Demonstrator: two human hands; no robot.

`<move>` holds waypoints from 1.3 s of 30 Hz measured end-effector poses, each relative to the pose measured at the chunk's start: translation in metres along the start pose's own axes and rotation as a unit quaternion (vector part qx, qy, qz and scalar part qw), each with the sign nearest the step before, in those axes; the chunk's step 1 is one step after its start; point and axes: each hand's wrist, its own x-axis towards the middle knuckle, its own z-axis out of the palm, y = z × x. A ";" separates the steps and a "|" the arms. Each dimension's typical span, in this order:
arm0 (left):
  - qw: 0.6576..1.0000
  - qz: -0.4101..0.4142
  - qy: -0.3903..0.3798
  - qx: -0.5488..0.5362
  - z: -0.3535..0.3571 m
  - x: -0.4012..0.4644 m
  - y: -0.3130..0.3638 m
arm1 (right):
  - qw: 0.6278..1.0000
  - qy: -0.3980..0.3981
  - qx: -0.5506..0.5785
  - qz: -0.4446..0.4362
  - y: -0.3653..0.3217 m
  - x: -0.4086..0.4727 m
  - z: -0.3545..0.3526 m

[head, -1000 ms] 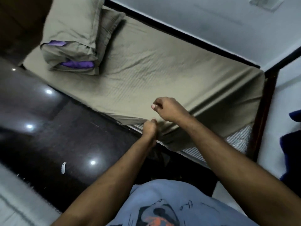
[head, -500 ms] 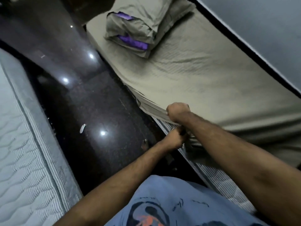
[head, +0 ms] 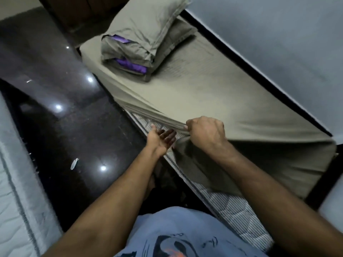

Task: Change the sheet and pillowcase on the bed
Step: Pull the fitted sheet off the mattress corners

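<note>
The olive-green fitted bed sheet (head: 213, 101) covers most of the striped grey-and-white mattress (head: 232, 206), but its near edge is lifted off the mattress side. The right hand (head: 206, 134) is curled into a fist around a bunched fold of that edge, pulling it up so taut creases run from the fist toward the head of the bed. The left hand (head: 160, 139) lies just beside the right one, palm up with fingers spread straight, under the raised sheet edge against the exposed mattress side; it holds nothing. Two stacked pillows in olive-green pillowcases (head: 146, 34), with purple fabric showing at their open ends, sit at the far end, well apart from both hands. The dark glossy floor (head: 65, 127) runs along the bed's left.
</note>
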 end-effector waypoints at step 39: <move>0.373 0.446 0.016 0.813 -0.079 -0.053 0.111 | 0.985 -0.160 0.040 -0.051 -0.198 0.221 0.039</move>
